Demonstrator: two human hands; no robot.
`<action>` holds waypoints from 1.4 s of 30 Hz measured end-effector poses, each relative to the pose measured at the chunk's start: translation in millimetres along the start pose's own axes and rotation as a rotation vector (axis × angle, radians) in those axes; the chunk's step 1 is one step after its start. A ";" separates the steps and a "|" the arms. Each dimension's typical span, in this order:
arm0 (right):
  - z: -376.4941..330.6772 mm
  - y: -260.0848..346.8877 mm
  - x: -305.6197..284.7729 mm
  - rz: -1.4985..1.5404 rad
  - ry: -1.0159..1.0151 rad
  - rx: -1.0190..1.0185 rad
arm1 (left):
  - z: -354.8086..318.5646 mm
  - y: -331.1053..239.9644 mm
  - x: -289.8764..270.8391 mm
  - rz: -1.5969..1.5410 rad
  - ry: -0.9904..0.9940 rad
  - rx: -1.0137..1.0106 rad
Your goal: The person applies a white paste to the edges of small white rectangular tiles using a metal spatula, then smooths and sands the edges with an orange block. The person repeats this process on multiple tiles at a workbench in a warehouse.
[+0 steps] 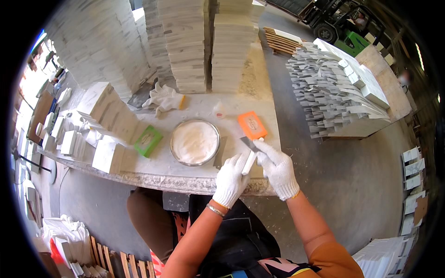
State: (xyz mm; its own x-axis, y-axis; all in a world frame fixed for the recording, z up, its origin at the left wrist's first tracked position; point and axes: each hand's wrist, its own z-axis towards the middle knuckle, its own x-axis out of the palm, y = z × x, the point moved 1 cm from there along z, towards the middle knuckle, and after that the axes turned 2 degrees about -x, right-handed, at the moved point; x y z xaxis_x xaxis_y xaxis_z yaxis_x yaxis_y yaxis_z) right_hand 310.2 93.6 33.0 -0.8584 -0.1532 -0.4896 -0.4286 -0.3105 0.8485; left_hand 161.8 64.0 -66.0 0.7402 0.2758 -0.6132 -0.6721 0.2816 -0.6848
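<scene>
White narrow stone-like strip [249,165]: slants between the hands over the near right part of the bench [153,165]; probably light, stiff and brittle, perhaps slippery with dust; best held by its long sides, clear of the blade.
Left hand [231,180]: white knit glove, grip closed around the strip's near end.
Grey flat metal blade [250,144]: by the strip's far end.
Right hand [278,171]: white knit glove, fingers bent in beside the blade; I cannot tell how far the grip is closed, or on what.
Green rectangular box [149,141]: left on the bench, near stacked white blocks [107,109].
White knit gloves [163,98]: farther, before tall white slab stacks [187,51].
Round metal bowl [197,164]: filled with white powder or paste [194,141], limiting room leftward.
Small clear bottle [219,110]: beyond the bowl.
Orange rectangular box [252,125]: just beyond the strip, in the way on the far side.
</scene>
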 end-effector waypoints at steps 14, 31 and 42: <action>7.8 -5.3 -0.7 -0.041 0.015 -0.076 | 4.2 -1.9 0.5 0.017 0.022 -0.059; -24.4 7.2 17.8 -0.082 0.089 -0.269 | -1.7 11.1 9.9 0.023 -0.043 0.099; 8.2 -3.0 -3.5 -0.106 -0.016 0.006 | 3.4 -5.3 -1.7 -0.047 0.003 -0.062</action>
State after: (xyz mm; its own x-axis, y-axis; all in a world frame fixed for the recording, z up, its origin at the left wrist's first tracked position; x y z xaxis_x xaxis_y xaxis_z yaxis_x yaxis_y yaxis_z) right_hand 312.2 102.8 33.8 -0.8122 -0.1046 -0.5739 -0.5194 -0.3182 0.7931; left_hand 164.0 65.1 -59.9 0.7713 0.2609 -0.5805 -0.6341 0.2372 -0.7359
